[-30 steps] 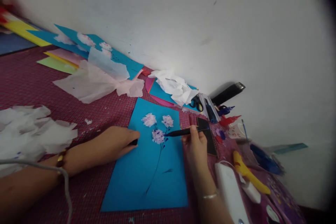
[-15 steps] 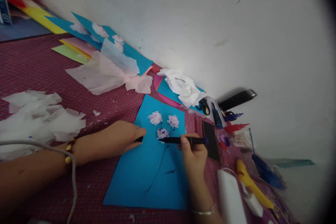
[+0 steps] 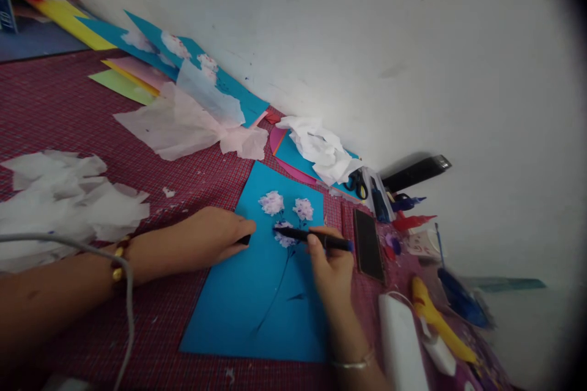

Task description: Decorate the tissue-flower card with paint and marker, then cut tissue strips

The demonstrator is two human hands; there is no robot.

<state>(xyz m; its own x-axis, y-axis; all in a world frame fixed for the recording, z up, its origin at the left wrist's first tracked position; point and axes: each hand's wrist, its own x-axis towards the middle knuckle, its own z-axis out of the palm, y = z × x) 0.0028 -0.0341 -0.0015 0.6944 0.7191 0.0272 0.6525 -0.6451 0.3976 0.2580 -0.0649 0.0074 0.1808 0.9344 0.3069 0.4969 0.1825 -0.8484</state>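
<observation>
A blue paper sheet [image 3: 257,299] lies on the red checked cloth [image 3: 68,128], with three pale tissue flowers [image 3: 271,202] and a thin dark stem drawn on it. My right hand [image 3: 331,266] is closed on a black marker [image 3: 312,236], whose tip points left over the lowest flower. My left hand [image 3: 208,238] rests on the sheet's left edge, fingers curled round a small black cap [image 3: 244,239].
Crumpled white tissue [image 3: 64,201] lies at the left, pink tissue [image 3: 183,125] and coloured sheets [image 3: 151,55] by the wall. At the right are a black phone [image 3: 368,244], scissors [image 3: 356,183], a white box [image 3: 403,342], a yellow tool [image 3: 440,330] and paint tubes [image 3: 410,220].
My right hand has moved left over the sheet, bringing the marker tip onto the lowest flower. The left hand has stayed in place. The view has shifted slightly.
</observation>
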